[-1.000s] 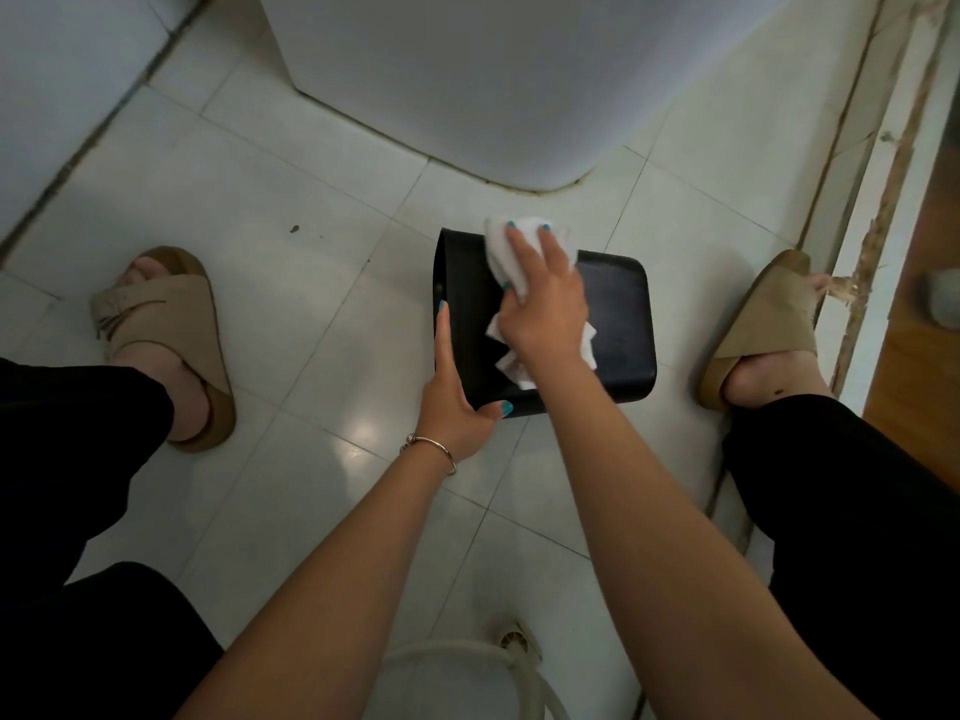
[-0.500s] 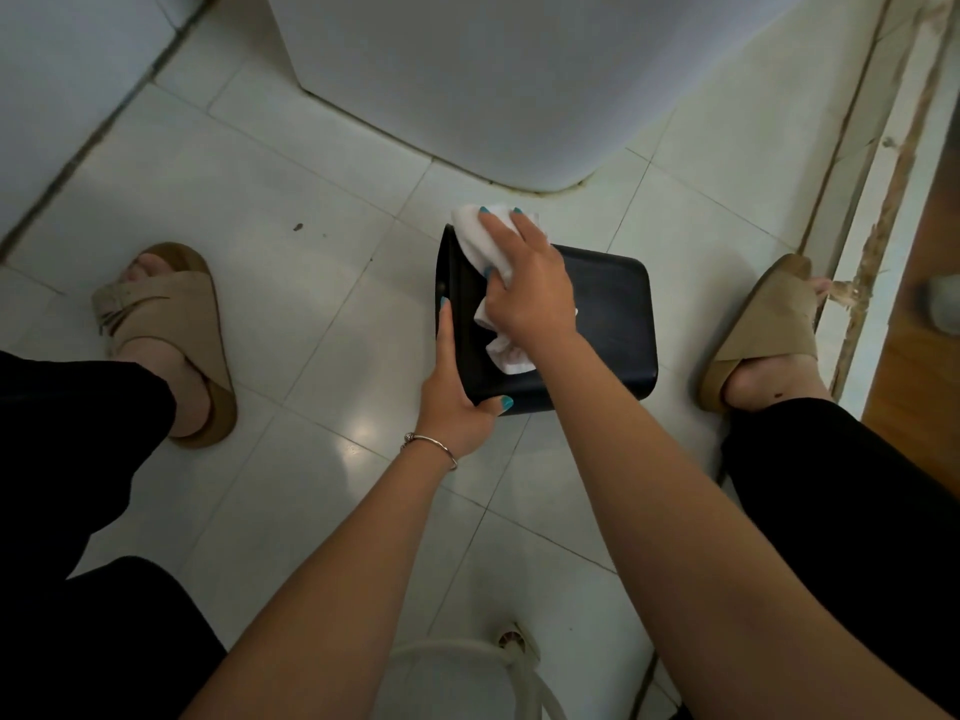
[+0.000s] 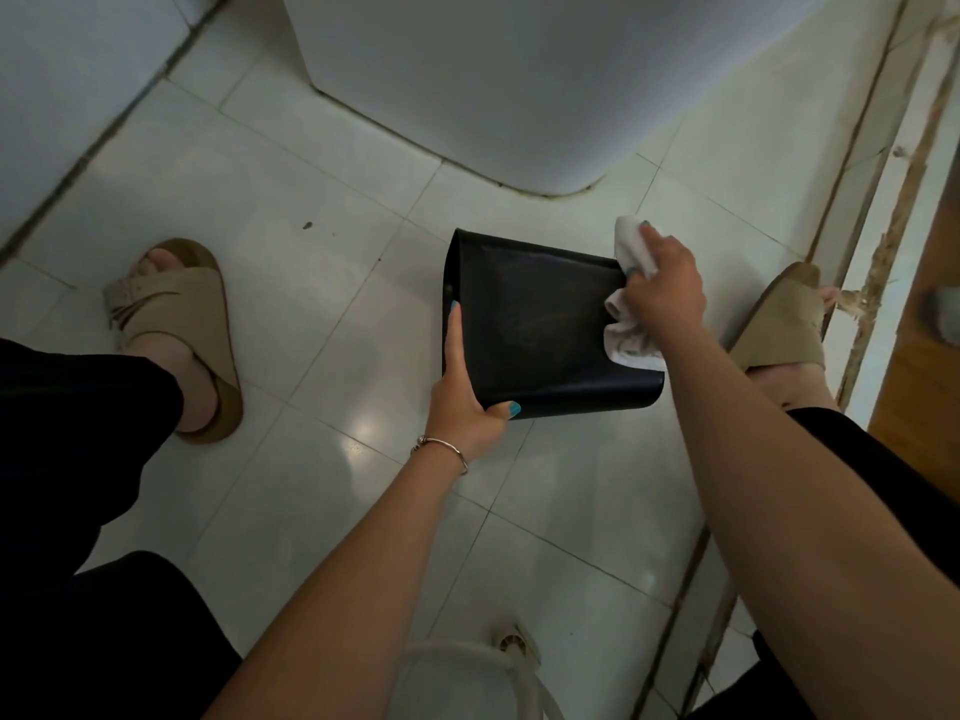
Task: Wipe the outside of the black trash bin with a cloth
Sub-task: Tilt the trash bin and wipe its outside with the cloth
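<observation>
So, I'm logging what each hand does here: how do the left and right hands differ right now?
The left hand grips the black trash bin at its left edge, steadying it; the right hand holds a crumpled white cloth against the bin's right edge. The left wrist wears a bracelet; the right shows none. Both have teal-painted nails.
</observation>
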`<state>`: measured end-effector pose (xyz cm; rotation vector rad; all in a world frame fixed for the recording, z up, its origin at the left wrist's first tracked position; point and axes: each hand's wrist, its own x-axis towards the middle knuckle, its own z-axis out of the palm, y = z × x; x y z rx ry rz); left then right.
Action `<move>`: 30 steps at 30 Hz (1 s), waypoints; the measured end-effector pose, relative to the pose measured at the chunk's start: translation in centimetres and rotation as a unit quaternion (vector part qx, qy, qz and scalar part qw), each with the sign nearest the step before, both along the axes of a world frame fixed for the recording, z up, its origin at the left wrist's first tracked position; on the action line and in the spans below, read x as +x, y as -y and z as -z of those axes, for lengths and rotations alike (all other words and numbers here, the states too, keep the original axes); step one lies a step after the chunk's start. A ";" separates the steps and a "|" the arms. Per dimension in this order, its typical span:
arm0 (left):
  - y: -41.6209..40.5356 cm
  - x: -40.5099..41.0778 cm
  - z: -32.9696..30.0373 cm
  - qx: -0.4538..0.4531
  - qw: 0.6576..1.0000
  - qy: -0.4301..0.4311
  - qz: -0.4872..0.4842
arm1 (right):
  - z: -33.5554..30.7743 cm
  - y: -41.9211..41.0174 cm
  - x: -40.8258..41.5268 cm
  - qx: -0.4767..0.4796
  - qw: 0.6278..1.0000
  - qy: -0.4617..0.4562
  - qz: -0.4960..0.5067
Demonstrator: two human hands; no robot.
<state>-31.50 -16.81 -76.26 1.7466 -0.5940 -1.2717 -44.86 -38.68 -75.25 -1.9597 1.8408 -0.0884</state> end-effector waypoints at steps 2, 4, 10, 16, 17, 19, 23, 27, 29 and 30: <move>0.0 0.1 0.0 -0.001 1.000 0.001 0.007 | -0.1 -0.3 0.8 -0.007 1.000 -0.014 -0.014; -0.1 0.2 0.0 -0.002 1.000 -0.001 0.009 | -0.2 -0.8 1.9 -0.010 0.999 -0.025 -0.034; -0.3 0.1 0.0 0.006 1.000 0.017 -0.002 | -0.6 -4.3 8.7 -0.016 0.990 -0.005 -0.142; -0.1 -0.1 0.2 0.010 1.000 0.014 -0.011 | -0.6 -7.1 12.8 -0.021 0.979 0.025 -0.202; -0.2 -0.2 0.3 0.009 1.000 0.009 -0.014 | -0.6 -7.1 12.7 -0.026 0.977 0.025 -0.211; -0.4 -0.5 0.4 0.007 1.000 0.001 -0.021 | -0.6 -7.3 11.9 -0.043 0.970 0.029 -0.237; -0.7 -1.0 0.7 0.004 0.999 0.012 -0.032 | 0.0 -9.1 10.2 -0.068 0.961 0.052 -0.262; -0.5 -0.8 0.7 -0.005 0.999 0.013 -0.032 | 0.2 -10.3 8.3 -0.082 0.959 0.065 -0.262; -0.4 -0.8 0.6 -0.009 0.999 0.019 -0.031 | 0.2 -11.0 7.0 -0.094 0.955 0.068 -0.272; -0.4 -0.8 0.5 -0.011 0.999 0.022 -0.029 | 0.2 -11.3 6.3 -0.099 0.954 0.068 -0.276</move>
